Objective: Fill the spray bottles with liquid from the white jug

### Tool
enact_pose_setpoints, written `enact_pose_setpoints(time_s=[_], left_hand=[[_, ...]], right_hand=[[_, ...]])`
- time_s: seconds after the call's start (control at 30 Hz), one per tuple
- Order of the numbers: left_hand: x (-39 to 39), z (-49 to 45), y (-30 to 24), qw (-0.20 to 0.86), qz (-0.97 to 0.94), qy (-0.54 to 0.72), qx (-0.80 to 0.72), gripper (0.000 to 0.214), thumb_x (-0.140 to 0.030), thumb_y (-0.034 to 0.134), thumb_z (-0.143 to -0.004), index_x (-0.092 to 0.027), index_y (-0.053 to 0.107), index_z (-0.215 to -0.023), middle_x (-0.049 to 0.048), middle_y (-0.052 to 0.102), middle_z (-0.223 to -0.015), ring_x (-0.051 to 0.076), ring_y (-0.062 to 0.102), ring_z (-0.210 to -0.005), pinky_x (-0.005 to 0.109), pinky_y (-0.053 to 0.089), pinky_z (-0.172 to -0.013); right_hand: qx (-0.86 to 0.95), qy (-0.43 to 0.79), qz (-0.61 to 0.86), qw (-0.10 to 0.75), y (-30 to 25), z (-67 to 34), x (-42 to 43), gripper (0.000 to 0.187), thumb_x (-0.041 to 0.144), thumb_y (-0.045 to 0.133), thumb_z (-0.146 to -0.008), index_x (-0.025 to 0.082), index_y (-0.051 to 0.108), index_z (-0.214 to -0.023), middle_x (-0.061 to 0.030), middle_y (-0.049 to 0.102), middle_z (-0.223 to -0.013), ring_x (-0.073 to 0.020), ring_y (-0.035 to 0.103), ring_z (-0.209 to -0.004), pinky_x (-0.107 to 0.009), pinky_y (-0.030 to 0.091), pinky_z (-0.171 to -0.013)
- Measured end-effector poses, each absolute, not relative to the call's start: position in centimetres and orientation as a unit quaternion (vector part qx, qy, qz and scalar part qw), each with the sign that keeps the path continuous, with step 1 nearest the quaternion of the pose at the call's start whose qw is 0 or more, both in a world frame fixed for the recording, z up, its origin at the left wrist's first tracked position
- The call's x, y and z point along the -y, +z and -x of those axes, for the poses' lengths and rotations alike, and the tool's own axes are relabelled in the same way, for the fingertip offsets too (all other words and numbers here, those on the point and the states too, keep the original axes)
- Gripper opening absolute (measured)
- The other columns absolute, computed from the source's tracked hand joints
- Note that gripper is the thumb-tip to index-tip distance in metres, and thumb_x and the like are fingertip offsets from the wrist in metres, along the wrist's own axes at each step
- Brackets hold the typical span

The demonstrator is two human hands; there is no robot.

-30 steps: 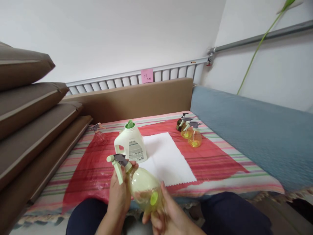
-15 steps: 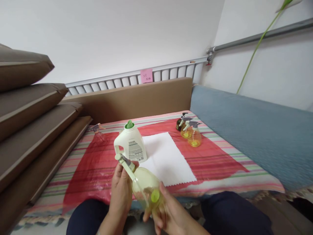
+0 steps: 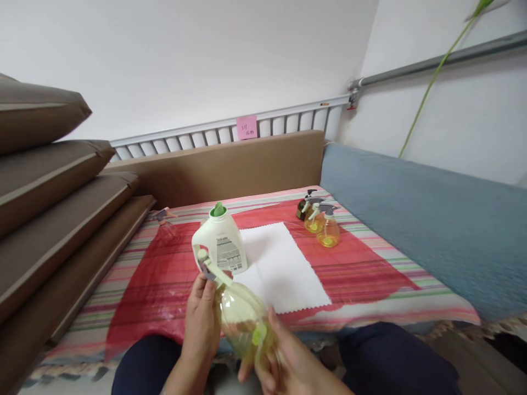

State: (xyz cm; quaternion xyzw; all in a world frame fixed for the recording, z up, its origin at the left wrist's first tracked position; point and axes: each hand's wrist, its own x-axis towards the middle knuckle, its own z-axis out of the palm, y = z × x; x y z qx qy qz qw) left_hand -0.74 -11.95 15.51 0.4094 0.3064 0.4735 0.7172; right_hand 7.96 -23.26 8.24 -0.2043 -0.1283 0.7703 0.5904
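Note:
A clear yellow-green spray bottle (image 3: 239,312) is tilted between my two hands, low in front of me. My left hand (image 3: 202,315) pinches its neck, just below the grey and pale green trigger head. Around the rounded base my right hand (image 3: 280,359) is wrapped, fingers underneath and thumb on the side. A bright green spot shows at the bottle's base. Just beyond my left hand a white jug (image 3: 220,241) with a green spout stands upright, its printed label facing me. Beside the jug lies a white sheet (image 3: 280,263) with a scalloped edge.
Several spray bottles (image 3: 328,233) stand at the back right, two yellow and one dark. A pinkish spray bottle (image 3: 168,229) stands at the back left. Red plastic (image 3: 152,285) covers part of the striped cloth (image 3: 436,304). Stacked brown cushions (image 3: 53,219) rise on the left.
The spray bottle has rolled slightly between my hands, so its trigger head and nozzle face differently and sit a little higher. The jug, sheet and other bottles have not moved.

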Motion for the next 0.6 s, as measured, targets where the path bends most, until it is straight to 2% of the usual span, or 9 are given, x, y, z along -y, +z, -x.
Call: enact_pose_setpoints(time_s=[0.07, 0.13, 0.2, 0.33, 0.4, 0.47, 0.6], left_hand=[[11.9, 0.7, 15.4, 0.725, -0.396, 0.477, -0.301, 0.040, -0.043, 0.074, -0.061, -0.019, 0.058, -0.088, 0.0048, 0.071, -0.082, 0.020, 0.066, -0.082, 0.025, 0.047, -0.069], [11.8, 0.7, 15.1, 0.729, -0.388, 0.478, -0.299, 0.041, -0.042, 0.075, -0.061, -0.019, 0.058, -0.089, 0.0040, 0.071, -0.082, 0.019, 0.067, -0.080, 0.026, 0.047, -0.069], [11.8, 0.6, 14.9, 0.730, -0.386, 0.481, -0.294, 0.040, -0.040, 0.075, -0.061, -0.018, 0.058, -0.091, 0.0042, 0.071, -0.084, 0.020, 0.067, -0.081, 0.027, 0.047, -0.071], [11.6, 0.6, 14.3, 0.734, -0.380, 0.490, -0.275, 0.037, -0.037, 0.073, -0.065, -0.019, 0.058, -0.093, 0.0039, 0.071, -0.088, 0.018, 0.067, -0.083, 0.027, 0.047, -0.076], [11.5, 0.6, 14.1, 0.737, -0.383, 0.484, -0.276, 0.034, -0.037, 0.072, -0.066, -0.019, 0.058, -0.091, 0.0047, 0.071, -0.088, 0.018, 0.067, -0.082, 0.027, 0.048, -0.075], [11.4, 0.6, 13.9, 0.739, -0.385, 0.476, -0.282, 0.033, -0.038, 0.072, -0.066, -0.018, 0.058, -0.089, 0.0051, 0.071, -0.086, 0.019, 0.067, -0.080, 0.028, 0.049, -0.073], [11.6, 0.6, 14.1, 0.741, -0.385, 0.471, -0.286, 0.037, -0.038, 0.073, -0.064, -0.017, 0.059, -0.092, 0.0065, 0.071, -0.086, 0.019, 0.067, -0.076, 0.029, 0.049, -0.071]], right_hand=[[0.105, 0.797, 0.205, 0.559, 8.3, -8.2, 23.2, 0.089, 0.077, 0.021, -0.077, 0.002, 0.059, -0.104, -0.0144, 0.067, -0.061, -0.0109, 0.056, -0.037, -0.019, 0.046, -0.036], [0.088, 0.793, 0.217, 0.563, 8.5, -8.3, 23.0, 0.088, 0.076, 0.019, -0.078, 0.002, 0.060, -0.103, -0.0164, 0.068, -0.067, -0.0122, 0.059, -0.042, -0.020, 0.048, -0.039], [0.084, 0.783, 0.217, 0.577, 8.6, -8.2, 22.9, 0.085, 0.075, 0.023, -0.078, 0.003, 0.058, -0.108, -0.0173, 0.069, -0.074, -0.0137, 0.062, -0.048, -0.021, 0.050, -0.042], [0.085, 0.727, 0.209, 0.649, 8.1, -7.6, 22.8, 0.068, 0.068, 0.044, -0.078, 0.014, 0.051, -0.118, -0.0085, 0.069, -0.078, -0.0135, 0.062, -0.052, -0.024, 0.052, -0.047], [0.080, 0.709, 0.210, 0.668, 7.8, -7.3, 22.9, 0.066, 0.064, 0.051, -0.077, 0.017, 0.046, -0.123, -0.0061, 0.068, -0.077, -0.0123, 0.060, -0.049, -0.025, 0.052, -0.047], [0.071, 0.718, 0.203, 0.662, 7.7, -7.3, 22.9, 0.069, 0.065, 0.049, -0.077, 0.015, 0.045, -0.125, -0.0079, 0.069, -0.078, -0.0114, 0.059, -0.047, -0.025, 0.052, -0.047], [0.063, 0.763, 0.169, 0.620, 6.9, -7.6, 22.5, 0.082, 0.074, 0.033, -0.077, 0.006, 0.050, -0.121, -0.0136, 0.069, -0.074, -0.0091, 0.055, -0.042, -0.019, 0.046, -0.042]])
